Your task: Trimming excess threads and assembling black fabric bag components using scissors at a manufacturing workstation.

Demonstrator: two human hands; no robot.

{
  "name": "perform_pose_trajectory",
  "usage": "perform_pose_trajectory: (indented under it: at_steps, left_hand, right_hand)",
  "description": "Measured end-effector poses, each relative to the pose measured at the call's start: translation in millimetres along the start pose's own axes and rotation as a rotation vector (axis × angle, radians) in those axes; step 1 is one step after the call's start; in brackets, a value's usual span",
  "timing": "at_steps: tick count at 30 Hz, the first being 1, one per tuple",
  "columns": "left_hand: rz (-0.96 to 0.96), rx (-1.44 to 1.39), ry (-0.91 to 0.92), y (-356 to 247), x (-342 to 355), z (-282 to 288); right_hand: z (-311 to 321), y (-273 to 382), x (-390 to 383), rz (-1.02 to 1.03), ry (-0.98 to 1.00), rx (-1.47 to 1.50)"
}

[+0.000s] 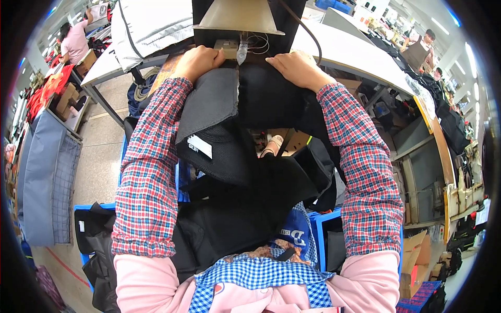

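A large black fabric piece (209, 99) with a rough cut edge hangs from my left hand (200, 61), whose fingers are curled over its top. My right hand (297, 68) grips black fabric (269, 96) with its thumb and fingers at the front edge of the work surface. Between my hands stands a machine with a flared beige metal guard (237, 20) and a small clear bulb-like part (242, 51) beside thin wires. A white label (200, 147) sits on the hanging fabric. More black fabric (229, 224) drapes across my lap.
White tabletops (339, 49) flank the machine, the left one bearing silvery-white material (156, 28). Blue crates (319, 229) with black pieces stand beside me. A grey fabric-covered rack (47, 182) is at left, shelving (417, 172) at right. Other people (420, 49) work farther off.
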State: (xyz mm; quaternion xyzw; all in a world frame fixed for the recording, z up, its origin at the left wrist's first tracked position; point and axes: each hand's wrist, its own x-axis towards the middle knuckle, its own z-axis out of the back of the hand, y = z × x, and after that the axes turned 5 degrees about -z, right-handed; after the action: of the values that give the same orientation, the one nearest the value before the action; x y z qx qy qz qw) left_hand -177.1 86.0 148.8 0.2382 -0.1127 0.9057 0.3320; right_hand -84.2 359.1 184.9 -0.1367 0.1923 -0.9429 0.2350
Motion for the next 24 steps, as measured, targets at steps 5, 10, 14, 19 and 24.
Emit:
perform_pose_trajectory:
  at_steps: [5, 10, 14, 19, 24]
  left_hand:
    - [0.004, -0.019, -0.021, 0.3, 5.7, -3.5]
    - [0.144, -0.124, -0.043, 42.9, -6.0, 9.9]
    - [0.015, -0.122, -0.118, 39.9, -13.0, 21.4]
    - [-0.014, -0.168, -0.176, 12.5, -46.8, 52.4]
    - [0.031, -0.231, -0.172, -1.0, -87.0, 58.5]
  right_hand:
    - [-23.9, -13.4, -3.2, 0.065, -0.262, 0.035]
    - [-34.2, -34.9, -6.5, -0.14, -0.232, 0.372]
    - [-41.3, -37.9, -11.8, -0.177, -0.307, 0.417]
    - [-38.3, -26.5, -8.2, -0.196, -0.278, 0.382]
    - [-31.6, -20.2, -18.5, -0.164, -0.302, 0.291]
